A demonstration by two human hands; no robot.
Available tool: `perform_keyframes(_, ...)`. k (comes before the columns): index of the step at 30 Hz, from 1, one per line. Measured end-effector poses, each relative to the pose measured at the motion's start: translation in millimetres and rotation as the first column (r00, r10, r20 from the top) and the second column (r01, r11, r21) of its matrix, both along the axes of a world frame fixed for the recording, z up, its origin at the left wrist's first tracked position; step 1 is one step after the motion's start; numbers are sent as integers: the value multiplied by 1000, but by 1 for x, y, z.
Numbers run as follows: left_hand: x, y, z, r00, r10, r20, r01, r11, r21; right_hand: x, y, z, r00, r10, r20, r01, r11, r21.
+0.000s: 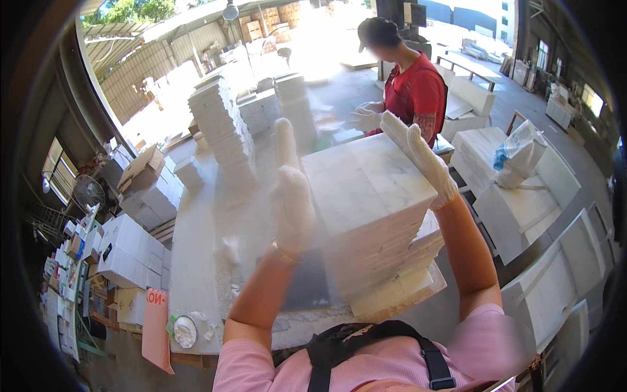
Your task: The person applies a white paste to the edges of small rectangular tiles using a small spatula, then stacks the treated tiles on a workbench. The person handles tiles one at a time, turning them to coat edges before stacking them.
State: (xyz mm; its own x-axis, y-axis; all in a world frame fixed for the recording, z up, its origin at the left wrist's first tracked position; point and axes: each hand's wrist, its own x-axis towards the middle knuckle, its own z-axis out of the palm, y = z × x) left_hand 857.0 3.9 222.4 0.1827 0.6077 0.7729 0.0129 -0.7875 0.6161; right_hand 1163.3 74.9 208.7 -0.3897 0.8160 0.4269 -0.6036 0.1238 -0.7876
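Note:
A tall stack of white, grey-veined marble tiles (369, 179) rises from the table in front of me. My left hand (292, 189), in a white knit glove, is upright with fingers stretched out beside the stack's left side; whether it touches the stack I cannot tell. Along the top right edge lies my right hand (423, 157), gloved too, its fingers straight and flat against the tiles. Neither hand is closed round anything. Under the stack's near side, a pale board (398, 294) sticks out.
Further tile stacks stand on the dusty table (196, 261), one tall and uneven (222, 127). Across it works a person in a red shirt (418, 88) with gloved hands. White boxes (134, 251) are piled at left; a plastic bag (521, 153) sits on slabs at right. A white roll (185, 332) lies near the front edge.

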Motion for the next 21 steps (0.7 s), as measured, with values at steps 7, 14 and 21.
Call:
perform_keyframes(7,47,13,-41,925,284,253,-259,958,-128,-3,-3,-8,967,-167,195,143,981,129)
perform_keyframes(14,37,6,-1,984,97,148,-95,995,-21,-20,-37,32,959,-164,231,103,961,256)
perform_keyframes(21,47,-6,20,986,89,140,-87,996,-18,-21,-39,35,960,-126,248,83,981,177)
